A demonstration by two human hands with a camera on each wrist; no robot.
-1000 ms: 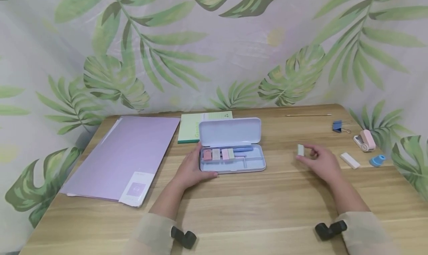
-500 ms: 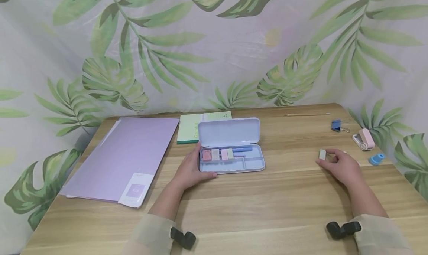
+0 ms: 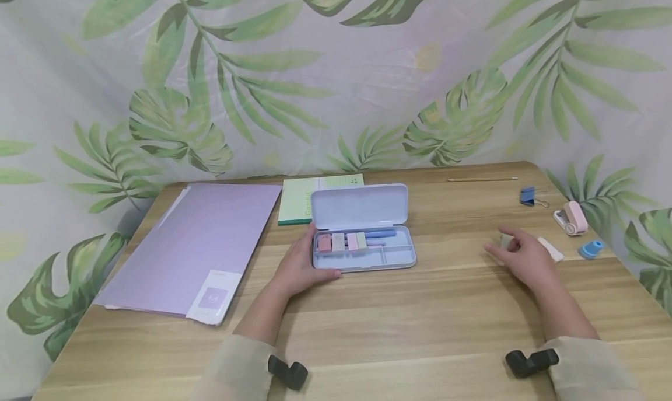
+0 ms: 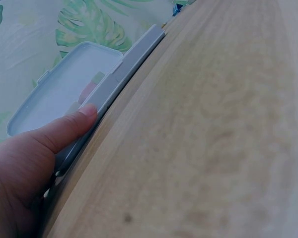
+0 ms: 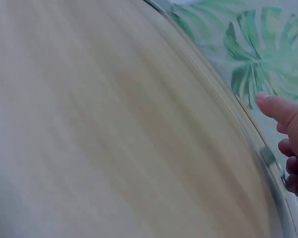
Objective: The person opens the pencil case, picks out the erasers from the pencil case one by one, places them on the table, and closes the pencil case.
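Observation:
In the head view a light blue pencil case (image 3: 362, 261) lies with its lid raised. My left hand (image 3: 298, 267) grips its left end, thumb along the front edge, as the left wrist view also shows with the thumb (image 4: 82, 121). Inside the case are a red eraser (image 3: 325, 243), several pale erasers and blue pens (image 3: 380, 234). My right hand (image 3: 525, 260) hovers low at the right, thumb and index finger spread apart. Between them, just behind, a small pale eraser (image 3: 506, 241) sits on the table, partly covered by the hand.
Right of that hand lie a white eraser (image 3: 551, 249), a blue cone-shaped piece (image 3: 591, 250), a pink stapler (image 3: 573, 219) and a blue binder clip (image 3: 528, 196). A pencil (image 3: 483, 180) rests farther back. A purple folder (image 3: 205, 243) and a green notebook (image 3: 296, 199) lie at left.
My right hand carried the pale eraser rightward, then let go of it and drew slightly back to the left, uncovering the white eraser. My left hand stays on the pencil case.

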